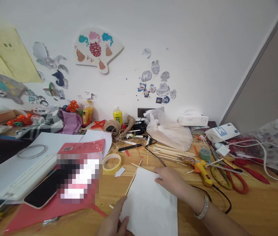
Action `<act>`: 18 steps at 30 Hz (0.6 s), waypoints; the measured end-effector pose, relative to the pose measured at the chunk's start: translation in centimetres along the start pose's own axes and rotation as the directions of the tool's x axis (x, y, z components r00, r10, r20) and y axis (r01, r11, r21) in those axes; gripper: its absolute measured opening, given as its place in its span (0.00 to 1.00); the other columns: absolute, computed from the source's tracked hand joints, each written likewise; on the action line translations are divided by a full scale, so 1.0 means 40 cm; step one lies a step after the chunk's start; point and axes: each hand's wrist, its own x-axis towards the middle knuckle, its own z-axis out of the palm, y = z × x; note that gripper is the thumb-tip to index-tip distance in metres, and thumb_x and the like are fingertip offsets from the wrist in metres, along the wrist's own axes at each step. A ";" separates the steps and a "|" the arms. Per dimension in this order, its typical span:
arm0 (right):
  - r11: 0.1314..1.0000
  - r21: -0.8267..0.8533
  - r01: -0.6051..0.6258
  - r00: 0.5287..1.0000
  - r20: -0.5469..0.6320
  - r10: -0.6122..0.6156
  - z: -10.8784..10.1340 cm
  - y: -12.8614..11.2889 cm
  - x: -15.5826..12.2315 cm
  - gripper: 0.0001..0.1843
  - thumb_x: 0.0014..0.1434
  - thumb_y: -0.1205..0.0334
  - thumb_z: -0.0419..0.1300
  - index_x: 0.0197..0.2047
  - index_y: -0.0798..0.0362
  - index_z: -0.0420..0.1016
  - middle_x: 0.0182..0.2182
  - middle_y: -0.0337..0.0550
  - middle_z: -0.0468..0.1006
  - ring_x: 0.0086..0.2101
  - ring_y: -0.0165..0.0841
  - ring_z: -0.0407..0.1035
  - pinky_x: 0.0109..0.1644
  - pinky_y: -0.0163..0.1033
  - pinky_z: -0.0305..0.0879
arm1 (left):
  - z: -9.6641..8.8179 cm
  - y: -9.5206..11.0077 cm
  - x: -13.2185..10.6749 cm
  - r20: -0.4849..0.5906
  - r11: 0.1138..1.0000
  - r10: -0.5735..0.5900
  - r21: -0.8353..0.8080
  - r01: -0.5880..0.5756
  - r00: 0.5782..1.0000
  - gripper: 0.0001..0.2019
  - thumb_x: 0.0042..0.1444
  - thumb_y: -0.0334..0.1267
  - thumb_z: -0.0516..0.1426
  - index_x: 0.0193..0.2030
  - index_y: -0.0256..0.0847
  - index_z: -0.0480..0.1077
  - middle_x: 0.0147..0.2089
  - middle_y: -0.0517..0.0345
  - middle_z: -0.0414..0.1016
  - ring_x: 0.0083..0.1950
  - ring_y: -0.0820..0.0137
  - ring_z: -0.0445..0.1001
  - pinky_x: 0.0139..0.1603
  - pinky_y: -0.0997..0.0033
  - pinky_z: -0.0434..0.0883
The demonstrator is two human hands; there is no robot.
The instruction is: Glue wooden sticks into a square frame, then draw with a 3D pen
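Observation:
A white sheet of paper (151,203) lies on the wooden table in front of me, with a thin wooden stick (131,183) along its left edge. My left hand (114,219) is closed on the paper's lower left edge, thumb on top and index finger beside the stick. At the upper right edge, my right hand (169,179) grips the sheet with curled fingers; its fingertips are partly hidden. A short stick crosses near the sheet's top left corner. Just right of my right hand rests a yellow hot glue gun (205,173).
Thin sticks (168,152) lie behind the paper, near a roll of yellow tape (111,164) and a black pen (130,147). Scissors (237,180) and white cables are at right. A phone (42,191) rests on a red folder (30,218) at left. Twine (114,127) and bottles stand behind.

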 end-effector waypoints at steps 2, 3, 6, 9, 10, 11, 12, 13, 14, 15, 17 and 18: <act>1.000 0.002 -0.005 1.000 -0.013 0.005 0.015 0.010 -0.004 0.11 0.54 0.71 0.56 0.39 0.54 0.76 0.40 0.49 0.79 0.41 0.41 0.73 0.38 0.37 0.59 | -0.008 0.001 0.001 0.026 0.998 -0.024 0.058 0.023 0.999 0.25 0.56 0.41 0.44 0.59 0.36 0.62 0.27 0.55 0.75 0.31 0.61 0.76 0.35 0.67 0.70; 1.000 0.003 -0.009 1.000 -0.021 0.009 0.019 0.014 -0.007 0.11 0.55 0.71 0.55 0.39 0.54 0.76 0.40 0.49 0.79 0.41 0.41 0.72 0.39 0.37 0.59 | -0.010 0.001 0.001 0.027 0.996 -0.034 0.078 0.032 0.999 0.25 0.57 0.41 0.43 0.59 0.35 0.62 0.28 0.54 0.75 0.32 0.61 0.76 0.35 0.66 0.70; 1.000 0.014 -0.015 0.999 -0.049 0.016 0.022 0.019 -0.017 0.10 0.57 0.71 0.54 0.38 0.54 0.75 0.39 0.47 0.79 0.41 0.39 0.71 0.40 0.36 0.59 | -0.009 -0.003 0.000 -0.005 0.995 -0.033 0.094 0.033 0.999 0.26 0.58 0.42 0.41 0.59 0.33 0.62 0.27 0.53 0.75 0.31 0.60 0.75 0.34 0.64 0.70; 0.999 0.030 -0.013 0.997 -0.079 0.015 0.021 0.018 -0.018 0.09 0.58 0.70 0.53 0.38 0.53 0.75 0.38 0.45 0.78 0.41 0.37 0.71 0.41 0.36 0.60 | 0.005 -0.012 -0.004 -0.072 0.993 -0.035 0.108 0.043 0.997 0.26 0.59 0.43 0.40 0.60 0.34 0.61 0.27 0.53 0.76 0.30 0.60 0.76 0.32 0.65 0.70; 0.999 0.032 -0.015 0.996 -0.089 0.018 0.022 0.017 -0.017 0.09 0.58 0.70 0.53 0.38 0.53 0.74 0.39 0.45 0.78 0.41 0.37 0.71 0.41 0.36 0.60 | 0.010 -0.015 -0.005 -0.092 0.991 -0.036 0.123 0.048 0.995 0.26 0.59 0.43 0.40 0.60 0.35 0.61 0.28 0.52 0.77 0.30 0.60 0.76 0.32 0.65 0.70; 0.999 0.031 -0.019 0.995 -0.098 0.022 0.025 0.017 -0.015 0.09 0.58 0.69 0.54 0.38 0.54 0.74 0.39 0.46 0.78 0.41 0.37 0.70 0.42 0.36 0.60 | 0.013 -0.018 -0.005 -0.108 0.989 -0.037 0.141 0.053 0.993 0.25 0.60 0.42 0.39 0.60 0.36 0.61 0.29 0.52 0.78 0.31 0.61 0.77 0.33 0.65 0.70; 0.999 0.029 -0.024 0.994 -0.106 0.027 0.029 0.018 -0.012 0.09 0.58 0.69 0.54 0.38 0.54 0.74 0.39 0.46 0.77 0.41 0.37 0.70 0.42 0.37 0.60 | 0.016 -0.019 -0.005 -0.118 0.985 -0.036 0.164 0.055 0.992 0.25 0.60 0.41 0.39 0.60 0.37 0.61 0.30 0.51 0.78 0.32 0.61 0.77 0.34 0.65 0.70; 0.999 0.025 -0.029 0.993 -0.112 0.032 0.035 0.019 -0.010 0.08 0.57 0.70 0.55 0.38 0.54 0.74 0.39 0.47 0.77 0.41 0.38 0.70 0.42 0.37 0.60 | 0.017 -0.019 -0.004 -0.120 0.980 -0.033 0.192 0.056 0.992 0.24 0.60 0.41 0.39 0.60 0.38 0.61 0.31 0.51 0.79 0.33 0.61 0.78 0.34 0.65 0.70; 0.999 0.021 -0.033 0.993 -0.117 0.035 0.040 0.021 -0.009 0.08 0.57 0.70 0.55 0.38 0.54 0.74 0.39 0.47 0.77 0.42 0.38 0.69 0.42 0.38 0.60 | 0.016 -0.018 -0.003 -0.113 0.973 -0.033 0.224 0.058 0.993 0.24 0.60 0.40 0.39 0.60 0.38 0.62 0.31 0.50 0.79 0.33 0.61 0.78 0.35 0.65 0.70; 0.999 0.018 -0.034 0.992 -0.121 0.036 0.046 0.023 -0.007 0.08 0.57 0.70 0.55 0.38 0.54 0.74 0.39 0.48 0.76 0.41 0.39 0.69 0.42 0.38 0.60 | 0.014 -0.015 -0.001 -0.099 0.965 -0.037 0.256 0.061 0.994 0.24 0.60 0.40 0.39 0.60 0.38 0.62 0.31 0.50 0.79 0.33 0.60 0.78 0.35 0.65 0.70; 0.999 0.016 -0.030 0.991 -0.129 0.032 0.054 0.027 -0.006 0.08 0.57 0.71 0.55 0.37 0.54 0.74 0.39 0.47 0.76 0.41 0.38 0.69 0.42 0.38 0.60 | 0.008 -0.008 0.001 -0.055 0.948 -0.059 0.308 0.074 0.997 0.24 0.61 0.40 0.40 0.60 0.38 0.61 0.32 0.49 0.80 0.34 0.60 0.78 0.35 0.65 0.70; 1.000 0.016 -0.026 0.991 -0.133 0.028 0.056 0.028 -0.006 0.08 0.58 0.71 0.54 0.37 0.54 0.73 0.39 0.46 0.76 0.41 0.37 0.69 0.43 0.37 0.60 | 0.006 -0.003 0.001 -0.038 0.941 -0.071 0.330 0.080 0.997 0.24 0.61 0.39 0.40 0.60 0.39 0.61 0.33 0.49 0.80 0.34 0.60 0.79 0.35 0.64 0.70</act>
